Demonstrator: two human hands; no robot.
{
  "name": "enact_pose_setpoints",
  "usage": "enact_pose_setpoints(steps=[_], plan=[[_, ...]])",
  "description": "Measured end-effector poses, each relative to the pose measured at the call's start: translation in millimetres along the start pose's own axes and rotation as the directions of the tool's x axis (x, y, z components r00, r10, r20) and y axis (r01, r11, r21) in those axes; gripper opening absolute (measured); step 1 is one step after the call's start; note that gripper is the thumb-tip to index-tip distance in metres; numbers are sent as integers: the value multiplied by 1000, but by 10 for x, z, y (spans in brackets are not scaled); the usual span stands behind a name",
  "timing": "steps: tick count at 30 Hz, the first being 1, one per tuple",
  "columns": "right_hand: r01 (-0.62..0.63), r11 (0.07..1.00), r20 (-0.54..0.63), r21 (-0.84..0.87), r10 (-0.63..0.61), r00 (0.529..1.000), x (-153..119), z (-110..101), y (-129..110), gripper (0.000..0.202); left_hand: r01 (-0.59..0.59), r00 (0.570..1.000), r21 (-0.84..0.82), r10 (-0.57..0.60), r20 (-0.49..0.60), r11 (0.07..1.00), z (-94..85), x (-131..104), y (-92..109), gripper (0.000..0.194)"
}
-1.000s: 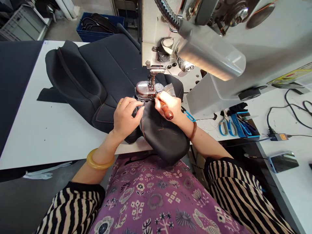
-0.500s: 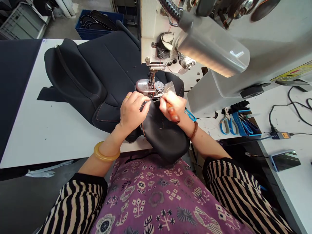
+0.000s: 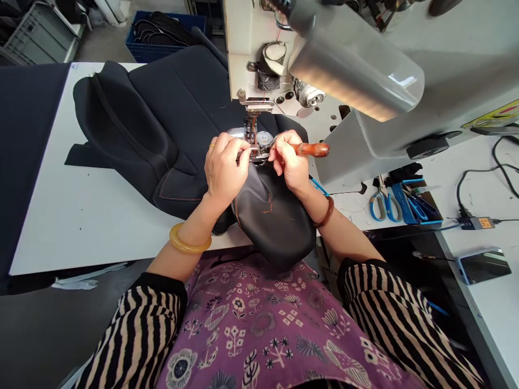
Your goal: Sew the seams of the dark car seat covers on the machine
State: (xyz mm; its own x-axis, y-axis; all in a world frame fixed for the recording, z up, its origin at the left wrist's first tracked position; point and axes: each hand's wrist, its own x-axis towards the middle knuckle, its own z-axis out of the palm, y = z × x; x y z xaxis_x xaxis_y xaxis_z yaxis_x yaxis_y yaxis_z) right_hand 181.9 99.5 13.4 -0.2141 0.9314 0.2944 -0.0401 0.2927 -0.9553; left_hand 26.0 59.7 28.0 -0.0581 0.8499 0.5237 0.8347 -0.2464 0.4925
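Observation:
My left hand [image 3: 227, 165] is pinched beside the presser foot [image 3: 252, 129] of a sewing machine; whatever lies between thumb and fingertips is hidden. My right hand [image 3: 291, 161] is closed around a tool with a turned wooden handle [image 3: 314, 149]. The handle points to the right, and its working end is out of sight by the machine bed. Between the hands sits a round metal bobbin part [image 3: 265, 139]. A black padded seat cover [image 3: 178, 102] with orange stitching spreads behind and left of the machine. One smooth black panel [image 3: 275, 221] hangs toward my lap, with loose orange thread [image 3: 268, 204] on it.
The machine head with its lamp [image 3: 357, 65] hangs over the right side. Blue-handled scissors [image 3: 383, 202] and a blue box of tools [image 3: 417, 202] lie right, with a phone [image 3: 484, 266] farther off. A blue crate [image 3: 152, 51] stands on the floor behind the white table [image 3: 81, 216].
My right hand has turned, so the wooden handle now points right instead of down toward me. The left hand has stayed close to the presser foot. The whole view has shifted slightly.

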Motion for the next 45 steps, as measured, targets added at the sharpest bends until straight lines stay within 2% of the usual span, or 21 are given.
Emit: enact_pose_setpoints(steps=[3, 7, 14, 18, 21, 25, 27, 29, 32, 37, 40, 42, 43, 45], plan=[[-5, 999, 11, -34, 6, 1000, -4, -8, -7, 51, 42, 999, -15, -42, 8, 999, 8, 14, 33, 9], [6, 999, 12, 36, -7, 1000, -10, 1, -29, 48, 85, 996, 12, -85, -3, 996, 27, 38, 88, 15], [0, 1000, 27, -28, 1, 1000, -20, -6, -41, 56, 109, 993, -2, -109, -40, 994, 66, 81, 154, 19], [5, 1000, 9, 11, -5, 1000, -11, 3, -27, 57, 147, 989, 11, -147, -19, 989, 106, 95, 179, 20], [5, 1000, -9, 20, -4, 1000, -17, 10, -25, 57, 135, 990, 22, -134, -43, 991, 167, 88, 174, 19], [103, 994, -107, -44, -107, 989, -79, -31, -56, 49, 65, 993, 33, -61, -101, 997, 245, 60, 128, 19], [155, 975, -149, -158, -179, 973, -113, -66, -69, 43, 49, 993, 37, -45, -113, 998, 252, 51, 105, 19], [183, 912, -116, -368, -240, 964, -125, -85, -63, 41, 51, 994, 28, -48, -96, 998, 230, 58, 92, 18], [232, 719, 21, -655, -290, 957, -91, -65, -14, 44, 74, 997, -21, -74, -7, 997, 143, 97, 94, 18], [335, 511, 194, -791, -309, 931, 2, -3, 24, 43, 139, 981, -214, -104, 166, 967, -72, 118, 128, 21], [390, 419, 244, -820, -362, 900, -31, 2, -54, 51, 310, 945, -421, -228, 233, 853, -161, 48, 127, 19], [473, 362, 314, -804, -417, 853, -112, 14, -136, 51, 464, 885, -554, -335, 325, 691, -177, -4, 121, 18], [540, 342, 372, -769, -449, 813, -166, 30, -178, 49, 536, 844, -604, -364, 394, 589, -174, -23, 121, 18], [691, 320, 498, -648, -508, 702, -288, 87, -249, 42, 671, 740, -650, -378, 556, 357, -154, -38, 139, 21]])
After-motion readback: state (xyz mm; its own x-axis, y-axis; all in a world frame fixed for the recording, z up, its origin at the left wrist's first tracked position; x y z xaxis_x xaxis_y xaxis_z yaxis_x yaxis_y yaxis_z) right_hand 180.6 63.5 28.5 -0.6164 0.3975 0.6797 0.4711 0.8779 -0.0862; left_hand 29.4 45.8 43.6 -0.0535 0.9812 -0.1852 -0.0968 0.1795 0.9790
